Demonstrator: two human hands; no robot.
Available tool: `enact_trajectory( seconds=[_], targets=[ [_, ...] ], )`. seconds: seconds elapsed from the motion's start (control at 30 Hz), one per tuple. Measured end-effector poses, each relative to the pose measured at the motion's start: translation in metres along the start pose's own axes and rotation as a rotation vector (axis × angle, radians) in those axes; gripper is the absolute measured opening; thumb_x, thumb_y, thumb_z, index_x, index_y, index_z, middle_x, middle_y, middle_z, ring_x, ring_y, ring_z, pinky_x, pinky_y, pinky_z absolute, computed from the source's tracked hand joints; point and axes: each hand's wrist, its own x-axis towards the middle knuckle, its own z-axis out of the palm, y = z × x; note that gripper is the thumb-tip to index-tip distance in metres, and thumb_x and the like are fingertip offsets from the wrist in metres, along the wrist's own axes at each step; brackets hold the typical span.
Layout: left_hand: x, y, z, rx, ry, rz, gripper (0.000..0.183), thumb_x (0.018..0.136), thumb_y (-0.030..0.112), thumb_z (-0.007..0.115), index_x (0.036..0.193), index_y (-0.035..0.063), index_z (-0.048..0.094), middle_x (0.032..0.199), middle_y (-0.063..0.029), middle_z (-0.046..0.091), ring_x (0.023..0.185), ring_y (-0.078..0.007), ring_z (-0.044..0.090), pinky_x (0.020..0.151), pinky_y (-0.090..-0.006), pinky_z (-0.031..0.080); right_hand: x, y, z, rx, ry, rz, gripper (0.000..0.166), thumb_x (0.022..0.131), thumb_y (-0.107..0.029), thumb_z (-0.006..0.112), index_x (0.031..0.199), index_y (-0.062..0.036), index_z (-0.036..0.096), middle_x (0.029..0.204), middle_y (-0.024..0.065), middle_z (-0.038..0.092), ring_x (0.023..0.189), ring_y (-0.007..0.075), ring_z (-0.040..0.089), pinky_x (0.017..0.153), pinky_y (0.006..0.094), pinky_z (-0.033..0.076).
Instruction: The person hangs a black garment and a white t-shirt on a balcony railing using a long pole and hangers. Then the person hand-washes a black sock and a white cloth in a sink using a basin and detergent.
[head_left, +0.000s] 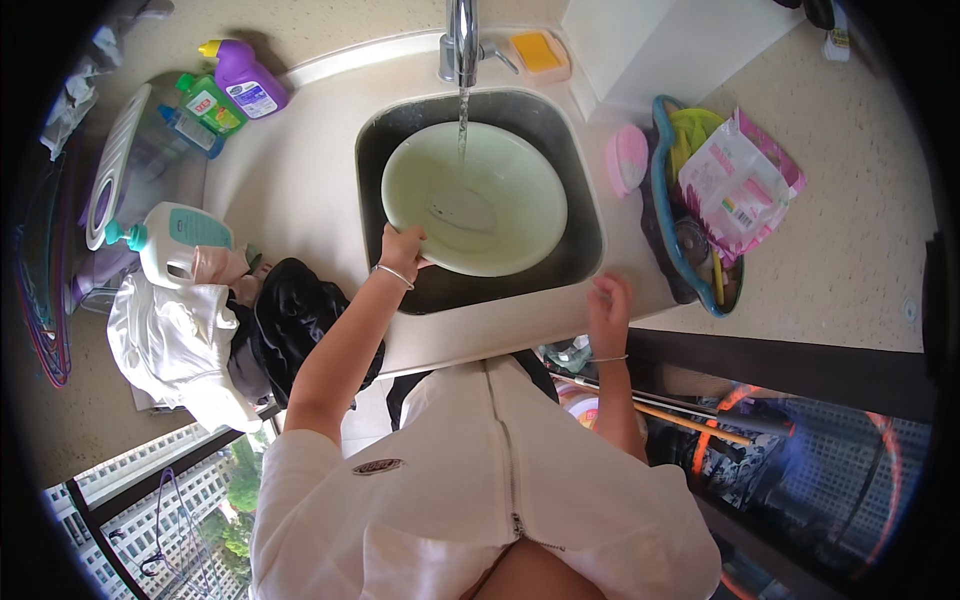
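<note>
A pale green plastic basin (525, 199) sits tilted inside the dark sink (480, 294). My left hand (402, 249) grips its near left rim, thumb on top. From the chrome faucet (465, 45) a stream of water (463, 127) falls into the basin, where a shallow pool has gathered at the bottom. My right hand (609, 304) hovers by the counter's front edge, just right of the sink, fingers loosely curled and nothing visible in them. To the left, a black garment (300, 322) and a white garment (176, 337) lie heaped on the counter.
A white pump bottle (180, 236) stands behind the garments. Purple (251, 82) and green (210, 105) cleaner bottles stand at the back left. An orange soap in a dish (540, 56), a pink scrub brush (628, 159) and a blue-rimmed basket (679, 232) holding a pink-white packet (735, 187) are right.
</note>
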Motion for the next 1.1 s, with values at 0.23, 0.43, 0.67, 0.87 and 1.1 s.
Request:
enact_trajectory(
  seconds=[0.23, 0.43, 0.67, 0.87, 1.1],
  targets=[
    [0.013, -0.01, 0.021, 0.046, 0.187, -0.162, 0.057, 0.077, 0.012, 0.065, 0.125, 0.0017, 0.037, 0.123, -0.0181, 0.04, 0.109, -0.0326, 0.048, 0.088, -0.0465, 0.045, 0.006, -0.006, 0.002, 0.046, -0.039, 0.025, 0.018, 0.082, -0.005, 0.056, 0.1, -0.0041, 0.055, 0.117, 0.0112, 0.043, 0.104, 0.021, 0.048, 0.082, 0.0287, 0.046],
    [-0.047, 0.01, 0.012, 0.421, 0.188, 0.494, 0.072, 0.074, 0.009, 0.063, 0.135, 0.006, 0.026, 0.141, -0.0169, 0.017, 0.121, -0.0321, 0.037, 0.096, -0.0351, 0.037, 0.025, -0.023, 0.029, 0.205, -0.168, 0.033, 0.015, 0.085, -0.007, 0.057, 0.1, -0.0052, 0.056, 0.109, 0.0069, 0.05, 0.093, 0.0135, 0.053, 0.078, 0.0246, 0.045],
    [-0.137, 0.013, -0.022, 0.455, 0.127, 0.857, 0.033, 0.077, -0.001, 0.055, 0.109, 0.0032, 0.053, 0.115, -0.0127, 0.052, 0.1, -0.025, 0.054, 0.087, -0.0329, 0.044, 0.075, -0.051, 0.1, 0.415, -0.58, 0.127, 0.016, 0.089, -0.013, 0.056, 0.1, -0.0014, 0.055, 0.096, 0.0047, 0.061, 0.088, 0.0103, 0.057, 0.076, 0.0218, 0.043],
    [-0.184, 0.009, -0.063, 0.476, 0.405, 1.015, 0.023, 0.076, -0.008, 0.052, 0.098, 0.0002, 0.055, 0.101, -0.0128, 0.056, 0.088, -0.0251, 0.057, 0.078, -0.0301, 0.047, 0.142, -0.061, 0.161, 0.417, -0.531, 0.277, 0.019, 0.085, -0.018, 0.061, 0.096, -0.0025, 0.06, 0.091, 0.0048, 0.064, 0.083, 0.0105, 0.06, 0.068, 0.0222, 0.046],
    [-0.185, -0.012, -0.075, 0.215, 0.618, 0.978, 0.016, 0.078, -0.012, 0.048, 0.089, -0.0015, 0.053, 0.091, -0.0102, 0.057, 0.078, -0.0177, 0.059, 0.071, -0.0265, 0.047, 0.169, -0.107, 0.206, 0.47, -0.479, 0.221, 0.026, 0.085, -0.03, 0.06, 0.097, -0.0078, 0.066, 0.095, -0.0021, 0.065, 0.085, 0.0078, 0.056, 0.075, 0.0246, 0.043]
  ],
)
